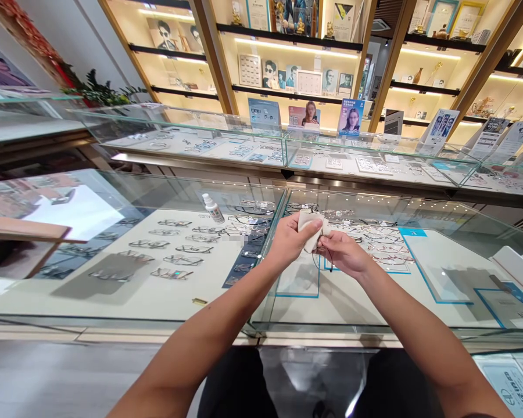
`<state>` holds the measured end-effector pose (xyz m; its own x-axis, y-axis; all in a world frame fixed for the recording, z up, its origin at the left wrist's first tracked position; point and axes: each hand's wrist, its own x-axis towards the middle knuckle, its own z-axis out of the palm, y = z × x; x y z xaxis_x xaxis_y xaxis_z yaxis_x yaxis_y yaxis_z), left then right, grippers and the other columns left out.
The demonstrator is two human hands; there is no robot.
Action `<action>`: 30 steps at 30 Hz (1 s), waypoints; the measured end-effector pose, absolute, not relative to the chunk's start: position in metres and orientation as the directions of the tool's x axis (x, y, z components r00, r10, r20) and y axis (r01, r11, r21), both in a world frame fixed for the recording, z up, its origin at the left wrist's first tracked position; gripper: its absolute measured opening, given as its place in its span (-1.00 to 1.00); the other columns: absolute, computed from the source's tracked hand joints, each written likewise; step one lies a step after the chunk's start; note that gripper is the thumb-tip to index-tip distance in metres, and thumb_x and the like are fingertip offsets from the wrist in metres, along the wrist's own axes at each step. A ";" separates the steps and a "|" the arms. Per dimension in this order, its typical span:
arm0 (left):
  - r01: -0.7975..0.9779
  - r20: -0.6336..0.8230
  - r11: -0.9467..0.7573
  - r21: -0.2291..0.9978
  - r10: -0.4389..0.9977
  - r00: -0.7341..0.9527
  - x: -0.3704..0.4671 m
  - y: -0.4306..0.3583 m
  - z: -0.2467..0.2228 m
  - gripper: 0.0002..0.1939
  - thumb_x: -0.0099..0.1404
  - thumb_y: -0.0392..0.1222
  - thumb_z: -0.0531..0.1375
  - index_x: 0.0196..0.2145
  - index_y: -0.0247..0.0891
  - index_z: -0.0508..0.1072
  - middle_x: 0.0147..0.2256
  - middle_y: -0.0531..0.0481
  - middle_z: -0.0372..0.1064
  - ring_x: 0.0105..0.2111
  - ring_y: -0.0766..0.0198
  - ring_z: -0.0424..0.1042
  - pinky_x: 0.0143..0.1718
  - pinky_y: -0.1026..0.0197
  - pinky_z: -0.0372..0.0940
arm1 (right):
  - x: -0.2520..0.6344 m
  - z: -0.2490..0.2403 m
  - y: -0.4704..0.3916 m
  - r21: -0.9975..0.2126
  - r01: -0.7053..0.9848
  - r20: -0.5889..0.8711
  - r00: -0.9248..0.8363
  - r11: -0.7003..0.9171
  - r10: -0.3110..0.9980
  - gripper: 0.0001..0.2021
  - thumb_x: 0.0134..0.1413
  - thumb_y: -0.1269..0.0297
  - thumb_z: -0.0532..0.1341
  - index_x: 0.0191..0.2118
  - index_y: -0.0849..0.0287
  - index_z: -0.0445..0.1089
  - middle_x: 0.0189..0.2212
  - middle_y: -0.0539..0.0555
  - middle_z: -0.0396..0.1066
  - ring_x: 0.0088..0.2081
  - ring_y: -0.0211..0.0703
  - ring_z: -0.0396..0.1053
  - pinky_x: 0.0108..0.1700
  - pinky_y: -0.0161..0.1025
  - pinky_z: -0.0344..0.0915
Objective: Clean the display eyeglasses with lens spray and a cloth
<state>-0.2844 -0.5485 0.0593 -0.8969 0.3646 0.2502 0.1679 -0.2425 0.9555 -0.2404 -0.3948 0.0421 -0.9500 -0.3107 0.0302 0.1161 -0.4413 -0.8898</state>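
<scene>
Above the glass display counter, my left hand (pixel 293 235) is closed on a pale beige cloth (pixel 308 223), its thumb pressed over the front. A thin dark-framed pair of glasses (pixel 326 259) hangs between my two hands, partly covered by the cloth and fingers. My right hand (pixel 343 251) pinches the glasses beside the cloth. Which part of the frame each set of fingers grips is hard to make out. A white spray bottle (pixel 212 209) stands on the glass top to the left of my hands.
Rows of eyeglasses (pixel 194 249) lie inside the counter (pixel 226 310) beneath the glass. Behind it runs another glass case (pixel 192 122) with upright advertising cards (pixel 352 116). At the right edge sits a white object (pixel 516 264); a brown-edged mirror-like panel (pixel 30 226) is at the left.
</scene>
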 end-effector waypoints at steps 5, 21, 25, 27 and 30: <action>0.180 0.265 -0.262 0.948 0.338 -0.903 -0.288 -0.546 0.057 -0.34 0.09 0.46 0.37 -0.51 -0.29 0.44 -0.65 0.06 0.34 -0.66 0.39 0.25 -0.62 0.30 0.15 | -0.241 0.039 -0.396 -0.898 0.098 0.033 -0.957 -0.428 -0.288 -0.58 -0.24 -0.03 0.62 -0.41 0.15 0.55 -0.44 -0.05 0.47 -0.33 -0.29 0.38 -0.10 -0.26 0.32; 0.083 0.137 -0.275 0.958 0.185 -0.973 -0.304 -0.550 0.055 -0.47 0.10 0.31 0.34 -0.52 -0.22 0.32 -0.60 0.12 0.22 -0.60 0.37 0.18 -0.56 0.27 0.10 | -0.244 0.060 -0.371 -0.893 -0.093 0.140 -0.987 -0.440 -0.077 -0.58 -0.20 0.00 0.59 -0.47 0.12 0.41 -0.26 0.01 0.31 -0.28 -0.26 0.20 -0.24 -0.28 0.25; 0.226 0.157 0.052 0.973 0.566 -0.809 -0.294 -0.555 0.063 -0.45 0.23 0.31 0.20 -0.59 -0.18 0.17 -0.62 0.13 0.05 -0.58 0.37 0.03 -0.53 0.23 -0.02 | -0.243 0.064 -0.366 -0.877 -0.082 0.144 -0.985 -0.473 -0.096 -0.60 -0.17 0.04 0.59 -0.46 0.13 0.42 -0.26 -0.01 0.28 -0.29 -0.29 0.19 -0.22 -0.31 0.26; 0.351 0.083 0.175 0.920 0.787 -0.611 -0.288 -0.556 0.067 -0.46 0.26 0.28 0.19 -0.57 -0.19 0.16 -0.58 0.12 0.06 -0.53 0.35 0.04 -0.48 0.23 0.00 | -0.242 0.066 -0.365 -0.873 -0.076 0.136 -0.986 -0.482 -0.092 -0.61 -0.18 0.06 0.59 -0.46 0.14 0.41 -0.26 -0.01 0.28 -0.29 -0.30 0.19 -0.23 -0.32 0.26; 0.466 -0.088 0.288 0.836 0.911 -0.404 -0.281 -0.557 0.068 -0.49 0.25 0.27 0.23 -0.53 -0.20 0.25 -0.55 0.11 0.14 -0.49 0.30 0.12 -0.43 0.23 0.05 | -0.242 0.066 -0.362 -0.878 -0.079 0.134 -0.987 -0.472 -0.085 -0.62 -0.15 0.06 0.57 -0.45 0.13 0.41 -0.25 0.00 0.30 -0.29 -0.29 0.19 -0.23 -0.30 0.27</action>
